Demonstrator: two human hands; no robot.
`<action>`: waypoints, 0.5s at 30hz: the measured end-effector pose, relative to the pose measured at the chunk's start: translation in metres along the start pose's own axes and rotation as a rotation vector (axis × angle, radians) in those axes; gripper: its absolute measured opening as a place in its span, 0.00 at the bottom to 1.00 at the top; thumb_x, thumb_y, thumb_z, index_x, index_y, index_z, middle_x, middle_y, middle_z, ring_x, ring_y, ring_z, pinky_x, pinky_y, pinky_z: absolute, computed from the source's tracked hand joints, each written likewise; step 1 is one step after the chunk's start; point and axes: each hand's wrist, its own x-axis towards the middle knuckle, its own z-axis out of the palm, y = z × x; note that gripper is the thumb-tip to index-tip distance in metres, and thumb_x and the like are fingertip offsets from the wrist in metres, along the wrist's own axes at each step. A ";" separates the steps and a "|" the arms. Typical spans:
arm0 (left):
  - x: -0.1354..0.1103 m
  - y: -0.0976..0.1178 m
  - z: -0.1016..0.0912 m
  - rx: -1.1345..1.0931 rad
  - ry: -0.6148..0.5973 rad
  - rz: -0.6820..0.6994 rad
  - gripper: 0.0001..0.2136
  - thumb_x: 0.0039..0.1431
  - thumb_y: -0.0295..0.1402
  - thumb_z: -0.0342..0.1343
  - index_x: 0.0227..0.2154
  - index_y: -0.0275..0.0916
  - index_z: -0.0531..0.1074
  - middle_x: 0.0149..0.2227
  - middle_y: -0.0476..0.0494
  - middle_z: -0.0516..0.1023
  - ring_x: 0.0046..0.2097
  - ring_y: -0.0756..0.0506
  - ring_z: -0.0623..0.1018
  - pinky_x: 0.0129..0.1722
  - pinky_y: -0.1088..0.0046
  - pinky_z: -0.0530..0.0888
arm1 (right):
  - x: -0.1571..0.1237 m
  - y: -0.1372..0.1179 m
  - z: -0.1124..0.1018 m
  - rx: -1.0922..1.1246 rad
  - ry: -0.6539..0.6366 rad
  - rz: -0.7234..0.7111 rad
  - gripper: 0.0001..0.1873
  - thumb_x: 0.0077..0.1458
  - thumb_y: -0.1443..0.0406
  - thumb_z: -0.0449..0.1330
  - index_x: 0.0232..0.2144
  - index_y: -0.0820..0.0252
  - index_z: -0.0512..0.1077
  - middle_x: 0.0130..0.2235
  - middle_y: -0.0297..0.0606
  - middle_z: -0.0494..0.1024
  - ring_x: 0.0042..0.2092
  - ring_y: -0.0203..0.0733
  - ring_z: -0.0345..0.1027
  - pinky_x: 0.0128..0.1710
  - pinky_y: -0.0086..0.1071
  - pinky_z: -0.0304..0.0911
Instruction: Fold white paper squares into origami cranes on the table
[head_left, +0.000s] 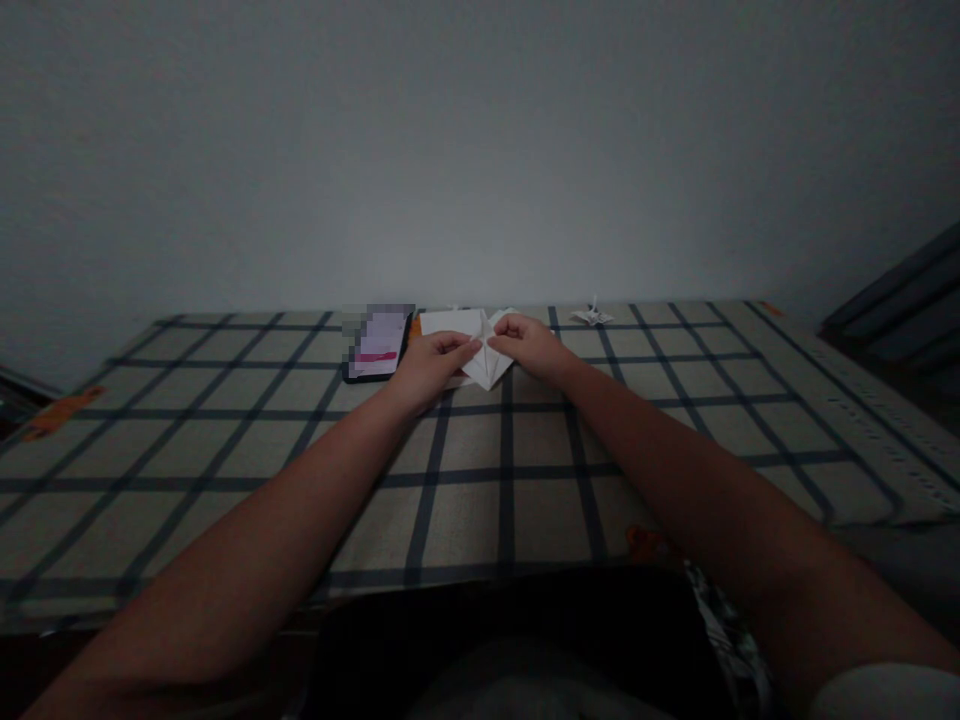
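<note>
A partly folded piece of white paper (489, 365) lies between my hands on the checked cloth (225, 440), its point toward me. My left hand (431, 362) pinches its left edge with closed fingers. My right hand (531, 345) pinches the top right of the same fold. Both arms reach forward from the bottom of the view. A flat white sheet (450, 322) lies just behind the fold, partly hidden by my hands.
A phone (379, 345) with a lit screen lies left of the paper. A small folded white paper figure (592, 316) stands at the back near the wall. Orange patches (56, 412) mark the cloth at the left. A dark object (900, 310) stands at the right.
</note>
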 end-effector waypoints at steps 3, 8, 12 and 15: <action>0.000 0.000 0.000 -0.051 -0.023 -0.054 0.19 0.42 0.47 0.69 0.30 0.34 0.77 0.27 0.45 0.77 0.29 0.49 0.74 0.30 0.74 0.70 | -0.002 -0.004 0.000 -0.043 -0.016 -0.030 0.08 0.49 0.62 0.58 0.24 0.60 0.65 0.27 0.31 0.65 0.30 0.35 0.58 0.31 0.31 0.54; 0.003 -0.006 -0.002 -0.066 -0.062 -0.076 0.17 0.43 0.44 0.68 0.28 0.34 0.75 0.26 0.46 0.76 0.26 0.50 0.73 0.27 0.75 0.68 | -0.003 -0.009 0.003 0.075 -0.053 -0.034 0.10 0.48 0.59 0.59 0.27 0.61 0.67 0.28 0.31 0.66 0.30 0.34 0.59 0.31 0.30 0.55; 0.005 -0.008 -0.003 -0.046 -0.065 -0.083 0.15 0.45 0.42 0.66 0.27 0.35 0.74 0.23 0.48 0.73 0.23 0.52 0.70 0.23 0.76 0.63 | -0.002 -0.008 0.004 0.130 -0.069 -0.018 0.10 0.47 0.59 0.60 0.27 0.61 0.68 0.27 0.31 0.68 0.30 0.35 0.61 0.30 0.30 0.56; 0.004 -0.007 -0.003 -0.033 -0.066 -0.090 0.14 0.46 0.42 0.65 0.26 0.35 0.73 0.22 0.49 0.71 0.22 0.52 0.68 0.21 0.77 0.59 | -0.001 -0.007 0.003 0.143 -0.068 -0.008 0.11 0.48 0.58 0.61 0.26 0.60 0.67 0.26 0.31 0.68 0.29 0.34 0.61 0.29 0.29 0.57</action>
